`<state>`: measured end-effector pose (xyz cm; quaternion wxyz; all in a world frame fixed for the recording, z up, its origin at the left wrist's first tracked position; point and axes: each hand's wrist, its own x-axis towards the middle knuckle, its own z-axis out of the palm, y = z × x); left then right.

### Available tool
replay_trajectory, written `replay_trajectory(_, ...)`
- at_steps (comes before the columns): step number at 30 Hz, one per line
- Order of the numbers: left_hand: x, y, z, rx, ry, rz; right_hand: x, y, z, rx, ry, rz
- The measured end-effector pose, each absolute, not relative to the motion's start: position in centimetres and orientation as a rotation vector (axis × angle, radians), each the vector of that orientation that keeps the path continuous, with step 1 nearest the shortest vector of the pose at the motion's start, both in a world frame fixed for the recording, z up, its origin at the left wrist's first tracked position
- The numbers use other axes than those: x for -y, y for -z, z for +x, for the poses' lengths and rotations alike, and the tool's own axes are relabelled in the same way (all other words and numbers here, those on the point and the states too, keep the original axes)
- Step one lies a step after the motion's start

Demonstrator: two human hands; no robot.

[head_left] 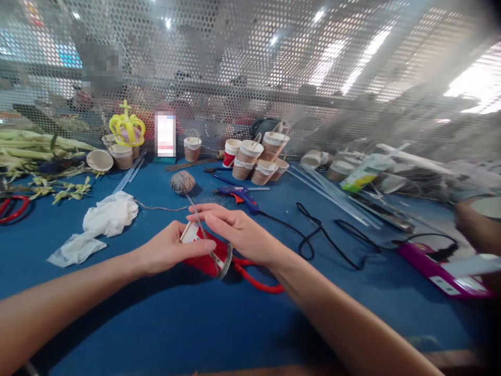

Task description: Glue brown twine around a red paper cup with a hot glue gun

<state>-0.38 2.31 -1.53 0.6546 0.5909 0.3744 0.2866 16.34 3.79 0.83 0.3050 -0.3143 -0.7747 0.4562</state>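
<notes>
My left hand (166,248) is closed around a red paper cup (201,261) tipped on its side, its thumb pressing a strand of grey-brown twine (202,225) against the cup wall. Over the top of the cup, my right hand (238,230) has its fingers closed around the same strand; its exact grip is partly hidden. The twine leads up to a ball of twine (182,183) on the blue table. Red-handled scissors (262,284) lie beneath my right hand, beside the cup's rim, their blades hidden.
A blue glue gun (240,197) with a black cord lies behind my hands. Twine-wrapped cups (250,156) stand at the back near a perforated metal screen. Crumpled white material (111,214) sits left; a purple power strip (442,271) and another person's hand (472,222) are at right.
</notes>
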Motion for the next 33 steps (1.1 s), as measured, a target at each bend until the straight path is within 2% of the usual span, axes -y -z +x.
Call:
replay_trajectory(7, -2.3, 1.9, -0.1, -1.023, -0.628, 1.283, -4.0, -0.4, 15.9, 2.226, -0.754, -0.942)
replay_trajectory(11, -2.2, 1.1, -0.3, -1.032, -0.695, 1.217, -5.9, -1.7, 18.6, 2.038, -0.539, -1.431)
replay_trajectory(14, -2.3, 1.0, -0.4, -1.026, -0.768, 1.203, -8.3, -2.1, 21.4, 1.935, -0.211, -1.843)
replay_trajectory(23, -2.3, 1.6, -0.6, -1.058, -0.791, 1.369, -11.9, 2.5, 22.7, 1.928, -0.393, -2.073)
replay_trajectory(31, -3.2, 0.9, -1.3, -1.106, -0.886, 1.421, -7.5, -2.0, 22.9, 1.739, -0.697, -1.714)
replay_trajectory(33, -3.4, 0.8, -1.3, -1.129, -0.888, 1.427, -5.9, -3.0, 22.7, 1.671, -1.070, -1.539)
